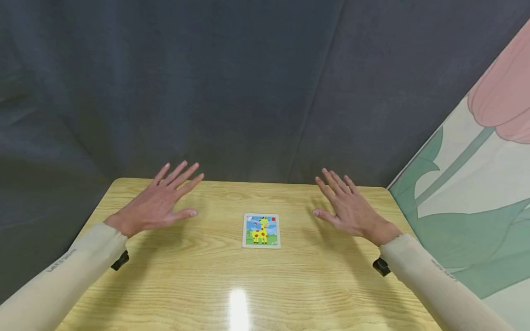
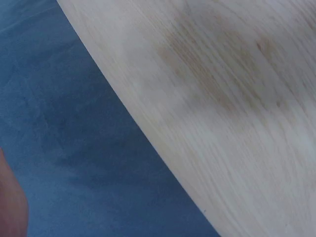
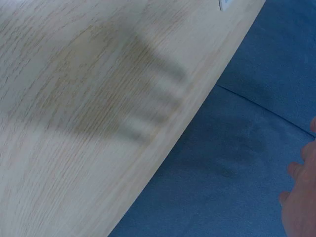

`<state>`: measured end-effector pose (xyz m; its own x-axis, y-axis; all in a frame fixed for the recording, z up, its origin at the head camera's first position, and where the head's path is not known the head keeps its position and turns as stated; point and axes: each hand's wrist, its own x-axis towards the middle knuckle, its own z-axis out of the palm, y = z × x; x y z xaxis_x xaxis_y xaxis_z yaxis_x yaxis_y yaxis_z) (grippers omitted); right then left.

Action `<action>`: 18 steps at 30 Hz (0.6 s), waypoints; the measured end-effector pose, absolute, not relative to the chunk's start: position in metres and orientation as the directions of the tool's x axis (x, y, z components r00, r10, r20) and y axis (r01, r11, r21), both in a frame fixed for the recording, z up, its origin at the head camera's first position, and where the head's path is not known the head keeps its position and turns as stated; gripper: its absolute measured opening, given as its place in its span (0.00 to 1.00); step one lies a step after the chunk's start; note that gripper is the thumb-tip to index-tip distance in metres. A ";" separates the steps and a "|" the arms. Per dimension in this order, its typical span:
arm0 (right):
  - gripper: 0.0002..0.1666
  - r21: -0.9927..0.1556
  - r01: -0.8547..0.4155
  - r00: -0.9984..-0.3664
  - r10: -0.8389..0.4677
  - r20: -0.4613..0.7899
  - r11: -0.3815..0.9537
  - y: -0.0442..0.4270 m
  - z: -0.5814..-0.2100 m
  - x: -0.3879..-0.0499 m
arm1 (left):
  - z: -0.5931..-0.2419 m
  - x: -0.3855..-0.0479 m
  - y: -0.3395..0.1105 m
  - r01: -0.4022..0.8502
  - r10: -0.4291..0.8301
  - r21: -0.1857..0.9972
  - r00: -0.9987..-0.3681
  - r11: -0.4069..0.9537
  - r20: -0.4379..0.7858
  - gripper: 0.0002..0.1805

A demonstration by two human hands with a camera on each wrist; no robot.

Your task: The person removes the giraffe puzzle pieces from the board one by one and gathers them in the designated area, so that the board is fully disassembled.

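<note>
A small square picture puzzle or card (image 1: 261, 231) with a white border lies flat on the wooden table. A yellow giraffe with red spots is on it, against blue sky and green grass. To its left my left hand (image 1: 159, 202) is held over the table, fingers straight and spread, holding nothing. My right hand (image 1: 349, 209) hovers on the other side, its fingers also extended and holding nothing. Neither hand touches the square. In the right wrist view only a corner of the square (image 3: 225, 4) shows at the top, and part of the right hand (image 3: 301, 197) at the edge.
The light wood table (image 1: 198, 285) has rounded far corners and a bright light reflection near its front. A dark blue-grey cloth (image 1: 248, 92) hangs behind it. On the right stands a panel with a pink tulip print (image 1: 463, 207). Black wrist cameras (image 1: 120, 260) sit at both cuffs.
</note>
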<state>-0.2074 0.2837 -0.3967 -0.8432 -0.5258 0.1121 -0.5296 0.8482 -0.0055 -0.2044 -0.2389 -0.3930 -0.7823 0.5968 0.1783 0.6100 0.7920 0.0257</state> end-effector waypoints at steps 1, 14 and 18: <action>0.54 -0.006 -0.531 -0.842 -0.527 0.118 0.847 0.284 -0.397 -0.208 | -0.393 -0.204 -0.238 0.612 0.599 0.023 -0.781 0.791 0.178 0.51; 0.54 -0.011 -0.542 -0.836 -0.538 0.113 0.840 0.281 -0.396 -0.210 | -0.398 -0.207 -0.229 0.626 0.610 0.046 -0.772 0.779 0.176 0.51; 0.55 -0.018 -0.535 -0.841 -0.531 0.103 0.845 0.280 -0.396 -0.210 | -0.401 -0.210 -0.225 0.629 0.613 0.061 -0.771 0.775 0.173 0.52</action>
